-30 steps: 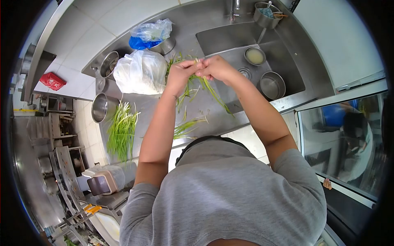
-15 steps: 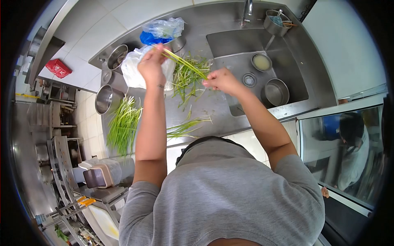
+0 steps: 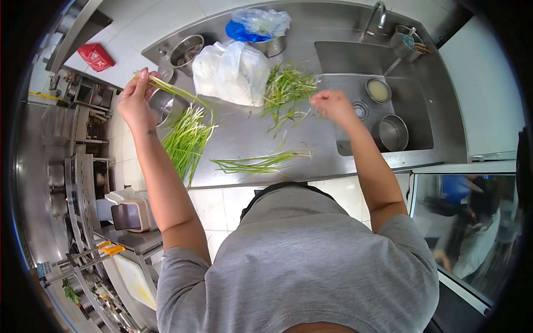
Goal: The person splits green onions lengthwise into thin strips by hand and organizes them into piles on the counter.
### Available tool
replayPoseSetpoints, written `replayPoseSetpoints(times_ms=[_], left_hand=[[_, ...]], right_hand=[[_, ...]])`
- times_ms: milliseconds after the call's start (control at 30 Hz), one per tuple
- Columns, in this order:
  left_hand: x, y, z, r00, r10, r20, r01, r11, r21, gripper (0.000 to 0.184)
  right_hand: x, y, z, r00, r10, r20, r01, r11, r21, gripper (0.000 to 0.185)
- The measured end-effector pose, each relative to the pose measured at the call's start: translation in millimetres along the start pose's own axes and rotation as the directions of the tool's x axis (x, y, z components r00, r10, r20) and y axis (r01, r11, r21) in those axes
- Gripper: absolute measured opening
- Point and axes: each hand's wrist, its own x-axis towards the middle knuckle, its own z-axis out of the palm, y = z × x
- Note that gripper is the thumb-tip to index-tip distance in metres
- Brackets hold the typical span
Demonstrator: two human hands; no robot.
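My left hand (image 3: 137,102) is raised at the left, pinching a few chives (image 3: 176,91) by their pale ends; the green ends trail to the right. Below them lies a neat bunch of chives (image 3: 187,141), white ends toward the back. My right hand (image 3: 335,105) is over the sink's left edge, its fingers drawn together; whatever they hold, if anything, is hidden. Beside it on the counter is a tangled heap of green and yellowish trimmings (image 3: 290,89). A smaller group of chives (image 3: 258,163) lies near the counter's front edge.
A white plastic bag (image 3: 230,75) stands behind the chives, with a steel pot (image 3: 187,51) and a blue and clear bag (image 3: 256,26) near it. The sink (image 3: 350,64) holds a bowl of cloudy liquid (image 3: 378,90) and a steel pot (image 3: 393,133). A person (image 3: 480,233) shows in the glass at right.
My left hand has swung left with the chives, from above the white bag to over the neat bunch. My right hand has come off the chives. The view has shifted slightly.
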Motion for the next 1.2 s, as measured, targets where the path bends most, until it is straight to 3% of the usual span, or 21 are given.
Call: replayPoseSetpoints(times_ms=[100,167,233,300,333,367,400,433,467,500,533,600,667,700,767,867,1000,1200], left_hand=[[3,1,-38,1.0,-0.006,-0.002,0.006,0.991,0.136,0.022],[10,5,-68,0.999,-0.012,0.05,-0.002,0.962,0.273,0.022],[16,11,-94,0.987,-0.041,0.155,-0.06,0.803,0.593,0.021],[25,0,-114,0.946,-0.101,0.307,-0.194,0.58,0.791,0.019],[30,-18,-124,0.911,-0.116,0.396,-0.299,0.476,0.827,0.02],[37,-43,-132,0.878,-0.184,0.443,-0.344,0.403,0.848,0.021],[42,-73,-138,0.844,-0.248,0.475,-0.363,0.388,0.847,0.018],[39,-101,-143,0.797,-0.201,0.57,-0.483,0.355,0.801,0.019],[48,-146,-155,0.74,-0.372,0.56,-0.465,0.319,0.826,0.029],[36,-182,-170,0.751,-0.354,0.558,-0.465,0.316,0.827,0.034],[25,-213,-180,0.757,-0.334,0.561,-0.471,0.316,0.824,0.039],[10,-234,-183,0.813,-0.22,0.54,-0.466,0.311,0.829,0.048],[-26,-237,-175,0.877,-0.036,0.478,-0.443,0.325,0.836,0.054],[-46,-231,-165,0.844,-0.034,0.536,-0.477,0.409,0.778,0.051],[-82,-211,-143,0.78,-0.003,0.626,-0.517,0.559,0.648,0.045],[-142,-216,-112,0.6,-0.03,0.799,-0.575,0.678,0.457,0.034],[-185,-219,-70,0.464,-0.066,0.884,-0.588,0.723,0.362,0.029],[-195,-225,-31,0.44,-0.233,0.867,-0.599,0.643,0.477,0.03]], right_hand=[[27,-8,21,1.0,-0.013,-0.018,0.013,0.999,-0.045,0.016],[32,-20,35,1.0,0.02,0.0,-0.02,0.993,0.113,0.018],[38,-27,51,0.999,0.005,-0.054,0.006,0.977,0.211,0.02],[49,-21,71,0.984,-0.051,-0.171,0.093,0.964,0.248,0.022],[57,-12,79,0.935,-0.221,-0.277,0.201,0.975,-0.099,0.024],[66,2,83,0.856,-0.413,-0.31,0.258,0.862,-0.437,0.025],[72,9,88,0.75,-0.603,-0.271,0.255,0.642,-0.723,0.028],[70,0,92,0.865,-0.404,-0.297,0.128,0.749,-0.65,0.03],[65,-16,93,0.936,-0.182,-0.301,-0.025,0.818,-0.575,0.032],[60,-24,94,0.956,0.051,-0.288,-0.196,0.843,-0.5,0.035],[61,-9,99,0.939,-0.202,-0.277,0.0,0.809,-0.588,0.034],[61,41,103,0.741,-0.644,-0.188,0.32,0.585,-0.745,0.032],[30,29,113,0.902,-0.357,-0.243,0.151,0.788,-0.597,0.029],[11,24,120,0.947,-0.192,-0.258,0.035,0.859,-0.51,0.028],[-17,31,128,0.993,-0.025,-0.116,-0.031,0.891,-0.453,0.027],[-51,64,135,0.985,-0.15,0.086,0.17,0.747,-0.643,0.029],[-74,92,147,0.96,-0.279,-0.002,0.18,0.628,-0.757,0.02],[-70,86,153,0.966,-0.26,0.021,0.179,0.604,-0.776,0.013]])
